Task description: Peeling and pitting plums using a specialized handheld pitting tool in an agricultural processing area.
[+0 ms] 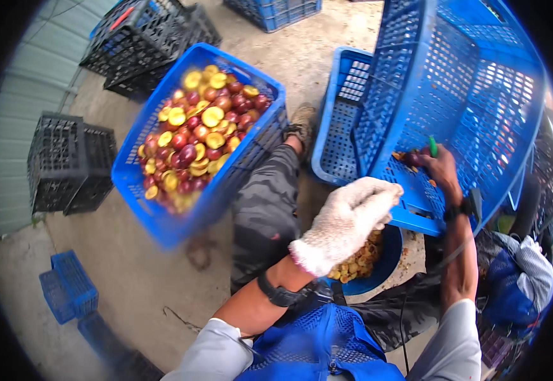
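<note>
My left hand (359,209), in a whitish knitted glove, is raised in front of me with its fingers curled together; whatever they might hold is hidden. Below it, a blue basin (390,260) contains yellowish-brown fruit pits and scraps (355,263). My right hand (440,168) is bare and reaches into a tilted blue crate (409,219). A green handle (433,146) sticks up from its grip; the rest of that tool is hidden. Its fingers are at a few dark plums (411,159) in the crate's lower corner.
To my left, a blue crate (138,209) is heaped with halved plums (197,136). Another blue crate (327,159) stands under the tilted one. Black crates (67,162) are near the wall. Small blue baskets (70,289) sit lower left. Bags (511,279) lie at the right.
</note>
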Demonstrator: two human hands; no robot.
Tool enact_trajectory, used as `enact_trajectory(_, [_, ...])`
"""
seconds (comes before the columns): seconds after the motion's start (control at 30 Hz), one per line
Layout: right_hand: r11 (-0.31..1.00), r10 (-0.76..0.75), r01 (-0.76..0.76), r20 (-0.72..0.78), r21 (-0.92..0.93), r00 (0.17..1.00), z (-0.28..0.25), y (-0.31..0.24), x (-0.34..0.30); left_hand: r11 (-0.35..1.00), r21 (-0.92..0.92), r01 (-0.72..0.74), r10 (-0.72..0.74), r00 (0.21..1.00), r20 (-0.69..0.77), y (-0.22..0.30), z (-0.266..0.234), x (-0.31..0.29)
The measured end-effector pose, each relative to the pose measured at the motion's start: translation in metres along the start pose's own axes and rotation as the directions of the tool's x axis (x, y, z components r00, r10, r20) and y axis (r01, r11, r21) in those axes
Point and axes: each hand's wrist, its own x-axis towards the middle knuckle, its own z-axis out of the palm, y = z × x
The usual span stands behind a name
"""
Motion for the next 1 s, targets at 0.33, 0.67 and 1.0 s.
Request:
enact_trajectory(0.33, [0.78, -0.621, 0.621, -0.201, -0.072, 0.757, 0.056, -0.106, -0.124, 0.816, -0.577, 0.002, -0.096, 0.987, -0.131, -0.029, 0.01, 0.066])
enact_trajectory(0.67, [0.89, -0.45, 0.456, -0.14, 0.01, 0.882, 0.06, -0.108, -0.148, 0.819, -0.572, -0.039, -0.035, 0.992, -0.118, -0.021, -0.008, 0.067])
enact_trajectory(1.0, [0.837, -0.54, 0.546, -0.188, -0.026, 0.82, 0.091, -0.107, -0.151, 0.87, -0.467, -0.158, 0.05, 0.971, -0.235, -0.027, -0.017, 0.06])
